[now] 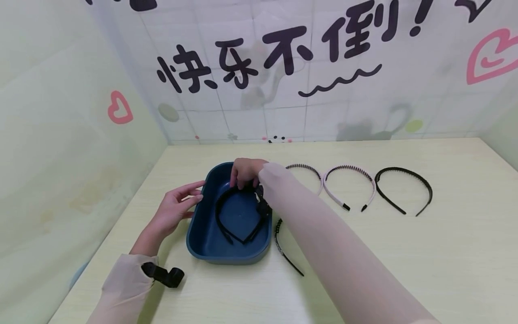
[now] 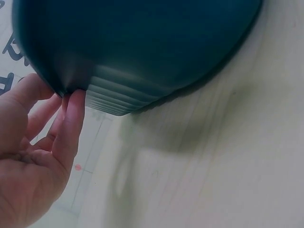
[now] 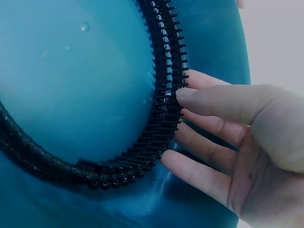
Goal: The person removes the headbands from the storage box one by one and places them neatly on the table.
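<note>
A dark blue plastic basin (image 1: 228, 260) stands on the table. Inside it lie black toothed headbands (image 3: 159, 95), overlapping so closely that two rows of teeth show in the right wrist view. My right hand (image 1: 246, 172) reaches into the basin's far end. There its thumb (image 3: 209, 100) and fingers pinch the toothed arch of a black headband. At the basin's left side, my left hand (image 1: 171, 209) holds the rim, with thumb and fingertips meeting at the edge in the left wrist view (image 2: 42, 156).
Right of the basin lie a pale toothed headband (image 1: 304, 166), a pink and black one (image 1: 350, 168) and a black one (image 1: 406, 170), in a row. Another dark headband (image 1: 289, 258) lies partly under my right sleeve (image 1: 323, 225). A printed cloth (image 1: 243, 121) hangs behind the table.
</note>
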The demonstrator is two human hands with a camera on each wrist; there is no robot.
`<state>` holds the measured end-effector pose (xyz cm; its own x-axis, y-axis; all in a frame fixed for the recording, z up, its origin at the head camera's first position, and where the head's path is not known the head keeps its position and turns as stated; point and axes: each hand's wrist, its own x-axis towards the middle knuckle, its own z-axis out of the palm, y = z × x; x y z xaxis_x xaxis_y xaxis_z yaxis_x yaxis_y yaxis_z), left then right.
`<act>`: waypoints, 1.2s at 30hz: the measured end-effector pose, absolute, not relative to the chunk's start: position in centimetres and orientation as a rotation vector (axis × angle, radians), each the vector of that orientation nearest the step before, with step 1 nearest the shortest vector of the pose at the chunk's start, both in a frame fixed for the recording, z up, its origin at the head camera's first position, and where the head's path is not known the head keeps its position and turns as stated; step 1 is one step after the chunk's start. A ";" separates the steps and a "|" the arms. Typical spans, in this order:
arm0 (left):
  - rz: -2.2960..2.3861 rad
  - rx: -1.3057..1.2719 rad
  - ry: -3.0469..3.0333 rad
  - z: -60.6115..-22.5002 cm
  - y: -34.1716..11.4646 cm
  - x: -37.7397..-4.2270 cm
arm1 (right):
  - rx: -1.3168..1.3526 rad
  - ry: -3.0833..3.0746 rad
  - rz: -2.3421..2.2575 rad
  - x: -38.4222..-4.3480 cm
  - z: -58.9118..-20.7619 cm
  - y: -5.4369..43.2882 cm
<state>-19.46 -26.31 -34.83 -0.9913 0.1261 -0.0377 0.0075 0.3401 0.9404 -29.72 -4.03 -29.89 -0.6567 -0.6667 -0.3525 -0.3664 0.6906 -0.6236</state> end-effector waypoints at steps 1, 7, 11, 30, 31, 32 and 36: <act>1.741 0.123 2.485 -34.8 -26.2 -19.5 | -0.793 2.328 -0.693 -29.7 -29.9 -4.0; 1.719 0.114 2.497 -34.7 -25.9 -19.5 | -0.844 2.340 -0.676 -29.6 -29.6 -3.7; 1.723 0.120 2.496 -34.8 -25.9 -19.7 | -0.870 2.356 -0.662 -29.5 -29.3 -3.7; 1.716 0.128 2.510 -35.0 -26.2 -19.4 | -0.976 2.354 -0.634 -28.4 -27.1 -3.6; 1.711 0.123 2.513 -35.0 -26.2 -19.4 | -0.988 2.353 -0.630 -28.2 -27.0 -3.6; 1.707 0.119 2.515 -35.0 -26.2 -19.3 | -0.998 2.356 -0.621 -28.1 -26.8 -3.6; 1.696 0.116 2.519 -34.9 -26.2 -19.4 | -1.050 2.364 -0.596 -27.6 -26.0 -3.7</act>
<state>-19.35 -26.16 -34.93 -0.9918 0.1203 -0.0426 0.0057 0.3754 0.9268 -27.60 -3.72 -26.04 -0.5890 -0.7685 -0.2499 -0.5583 0.6105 -0.5618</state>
